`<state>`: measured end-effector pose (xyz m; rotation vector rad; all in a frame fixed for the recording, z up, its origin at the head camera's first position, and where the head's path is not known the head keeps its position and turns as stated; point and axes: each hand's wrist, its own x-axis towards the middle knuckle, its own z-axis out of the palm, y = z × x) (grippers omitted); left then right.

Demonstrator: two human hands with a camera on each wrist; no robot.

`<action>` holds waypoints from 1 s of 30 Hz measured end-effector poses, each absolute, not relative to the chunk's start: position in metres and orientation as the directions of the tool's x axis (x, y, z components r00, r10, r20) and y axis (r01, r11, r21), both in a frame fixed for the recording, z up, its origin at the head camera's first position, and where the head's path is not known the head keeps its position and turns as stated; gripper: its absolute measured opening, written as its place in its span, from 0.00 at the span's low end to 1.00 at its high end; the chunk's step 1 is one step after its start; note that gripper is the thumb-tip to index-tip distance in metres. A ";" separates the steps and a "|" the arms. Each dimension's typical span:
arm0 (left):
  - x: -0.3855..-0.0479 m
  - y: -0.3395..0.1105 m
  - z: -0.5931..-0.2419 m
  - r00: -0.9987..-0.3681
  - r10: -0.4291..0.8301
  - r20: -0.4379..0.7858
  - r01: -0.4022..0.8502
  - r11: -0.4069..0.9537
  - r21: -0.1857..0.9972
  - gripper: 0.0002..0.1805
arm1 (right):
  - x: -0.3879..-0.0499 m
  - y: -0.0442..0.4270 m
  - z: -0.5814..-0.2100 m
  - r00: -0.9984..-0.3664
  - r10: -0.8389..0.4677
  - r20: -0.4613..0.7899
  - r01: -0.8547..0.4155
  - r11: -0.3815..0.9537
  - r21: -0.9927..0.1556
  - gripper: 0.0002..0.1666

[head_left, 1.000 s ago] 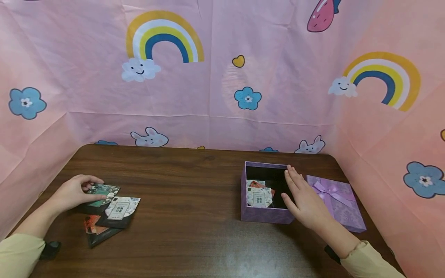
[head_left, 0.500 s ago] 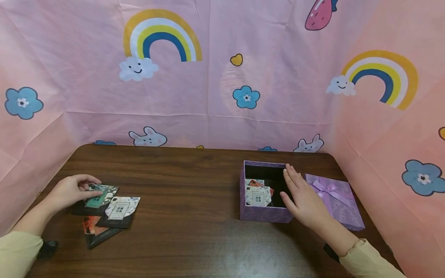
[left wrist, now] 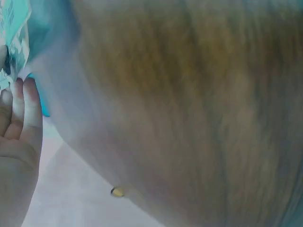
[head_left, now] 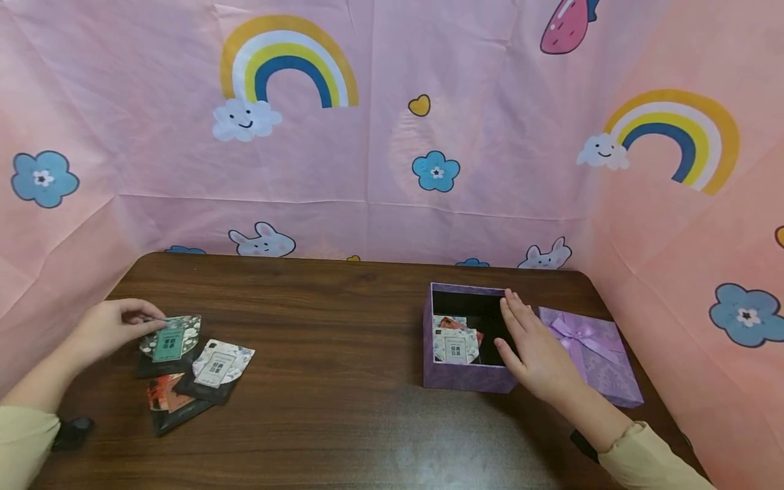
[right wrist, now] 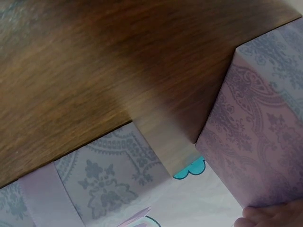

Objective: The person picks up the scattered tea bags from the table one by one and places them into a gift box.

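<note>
In the head view my left hand (head_left: 110, 331) pinches the upper left corner of a green tea sachet (head_left: 171, 344) between thumb and fingers. That sachet is tipped up slightly. Below it lie a red-orange sachet (head_left: 174, 408) and a white floral sachet (head_left: 217, 371), partly overlapping. The left wrist view catches the green sachet (left wrist: 16, 28) at its edge, above my fingers. My right hand (head_left: 539, 350) rests with straight fingers on the right rim of an open purple box (head_left: 468, 379). Inside that box stand a white sachet (head_left: 456, 346) and a red one (head_left: 452, 322) behind it.
A purple lid (head_left: 603, 357) with a ribbon bow lies right of the box, partly behind my right hand. The brown wooden table (head_left: 331, 395) carries everything. A pink patterned cloth (head_left: 343, 170) stands round its back and sides.
My left hand has moved slightly left and back, and the green sachet has turned and shifted with it. The white sachet beside it has turned and slid a little. My right hand stays put.
</note>
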<state>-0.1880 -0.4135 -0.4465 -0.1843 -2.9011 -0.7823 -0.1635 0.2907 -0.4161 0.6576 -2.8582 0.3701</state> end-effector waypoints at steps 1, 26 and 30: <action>-0.188 -0.415 -0.444 -0.983 0.089 0.164 0.160 0.853 0.497 0.03 | -0.163 0.291 -0.416 -0.886 -0.402 0.232 -0.448 0.872 -0.199 0.42; -0.213 -0.363 -0.386 -0.960 0.119 0.254 0.226 0.865 0.447 0.07 | -0.163 0.291 -0.415 -0.885 -0.406 0.226 -0.447 0.877 -0.176 0.43; -0.217 -0.344 -0.385 -0.961 0.108 0.255 0.221 0.854 0.471 0.08 | -0.164 0.291 -0.415 -0.884 -0.409 0.226 -0.448 0.880 -0.157 0.43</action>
